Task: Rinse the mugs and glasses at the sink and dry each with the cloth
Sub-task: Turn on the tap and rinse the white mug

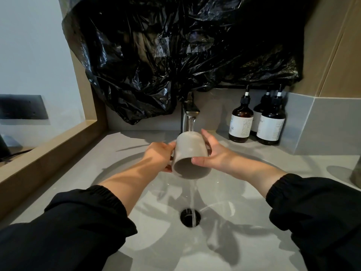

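A grey ceramic mug point(190, 151) is held upside down and tilted, its mouth facing me, under the running faucet point(190, 112). Water strikes its base and falls to the drain point(190, 217) of the grey sink point(156, 231). My left hand point(159, 155) grips the mug's left side. My right hand point(212, 153) holds the right side, thumb on the rim and fingers wrapped behind. No cloth is in view.
Three dark pump bottles point(241, 122) stand on the counter at the back right. A black plastic bag point(175, 45) covers the wall above the faucet. A wooden ledge point(48, 153) borders the left. A dark object point(356, 173) shows at the right edge.
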Tool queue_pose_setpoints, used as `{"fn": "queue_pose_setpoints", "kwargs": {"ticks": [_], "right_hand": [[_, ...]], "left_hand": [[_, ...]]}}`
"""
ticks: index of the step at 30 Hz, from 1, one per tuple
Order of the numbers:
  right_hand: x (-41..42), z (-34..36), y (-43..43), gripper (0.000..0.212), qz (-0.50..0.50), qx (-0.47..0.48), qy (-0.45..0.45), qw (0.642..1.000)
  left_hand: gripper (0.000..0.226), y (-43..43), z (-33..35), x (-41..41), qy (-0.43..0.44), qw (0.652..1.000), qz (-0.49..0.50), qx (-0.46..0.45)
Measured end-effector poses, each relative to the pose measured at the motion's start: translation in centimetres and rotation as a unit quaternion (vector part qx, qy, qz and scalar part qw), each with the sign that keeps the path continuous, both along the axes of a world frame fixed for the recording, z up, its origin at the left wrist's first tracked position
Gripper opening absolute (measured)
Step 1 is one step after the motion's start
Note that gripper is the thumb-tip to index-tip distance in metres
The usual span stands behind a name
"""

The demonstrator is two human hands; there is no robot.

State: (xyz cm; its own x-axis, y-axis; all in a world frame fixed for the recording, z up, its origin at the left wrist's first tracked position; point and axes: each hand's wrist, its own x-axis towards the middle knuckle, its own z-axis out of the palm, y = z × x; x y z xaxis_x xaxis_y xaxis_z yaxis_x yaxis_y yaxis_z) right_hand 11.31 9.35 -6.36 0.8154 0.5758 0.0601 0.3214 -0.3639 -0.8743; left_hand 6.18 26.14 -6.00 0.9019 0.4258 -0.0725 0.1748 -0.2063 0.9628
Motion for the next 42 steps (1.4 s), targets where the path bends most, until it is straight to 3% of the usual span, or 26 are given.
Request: {"fn": "queue_pose_setpoints", "kwargs": {"ticks": [3, 6, 8, 10, 14, 16, 19, 22, 29, 34, 37, 40, 42], "right_hand": [[0.1, 0.6, -0.4, 0.114, 0.036, -0.054, -0.051, 0.997], [0.2, 0.7, -0.2, 0.095, -0.007, -0.042, -0.076, 0.996], [0.4, 0.3, -0.2, 0.072, -0.051, 0.013, -0.005, 0.999], [0.3, -0.3, -0.2, 0.052, -0.069, 0.077, 0.134, 0.986], [0.1, -0.7, -0.6, 0.027, -0.119, 0.099, 0.253, 0.955], [0.1, -0.7, -0.6, 0.03, -0.136, 0.106, 0.297, 0.939], [0.4, -0.8, -0.6, 0.056, -0.157, 0.132, 0.356, 0.912], [0.9, -0.8, -0.5, 0.068, -0.155, 0.131, 0.392, 0.897], [1.1, -0.3, 1.6, 0.063, -0.078, 0.057, 0.403, 0.91], [1.3, 0.0, 1.8, 0.078, -0.056, 0.062, 0.413, 0.907], [1.6, 0.2, 0.3, 0.084, -0.078, 0.077, 0.435, 0.894], [1.7, -0.2, -0.8, 0.069, -0.117, 0.12, 0.429, 0.887], [1.6, -0.6, -1.1, 0.05, -0.126, 0.157, 0.413, 0.888]], "left_hand": [[0.037, 0.3, -0.1, 0.2, 0.013, 1.0, 0.003, -0.021], [0.036, 0.4, -0.4, 0.2, 0.029, 0.998, -0.013, -0.057], [0.033, 0.5, -0.4, -0.1, 0.049, 0.99, -0.028, -0.128], [0.035, 0.8, -0.3, -0.6, 0.084, 0.981, -0.06, -0.166], [0.042, 1.5, -0.5, -0.5, 0.09, 0.99, -0.106, -0.018], [0.041, 1.5, -0.4, -0.3, 0.051, 0.992, -0.115, 0.029], [0.035, 1.2, -0.3, -0.5, 0.025, 0.981, -0.172, 0.084], [0.032, 1.6, -0.3, -0.6, 0.014, 0.969, -0.224, 0.106], [0.029, 5.2, 0.0, -1.1, 0.058, 0.948, -0.311, 0.022], [0.044, 5.1, 0.2, -1.0, 0.035, 0.969, -0.231, -0.083], [0.046, 3.8, -0.1, -0.6, 0.027, 0.962, -0.2, -0.182], [0.042, 2.0, -0.3, -0.7, 0.03, 0.949, -0.221, -0.225], [0.038, 1.1, -0.3, -0.9, 0.016, 0.955, -0.235, -0.181]]}}
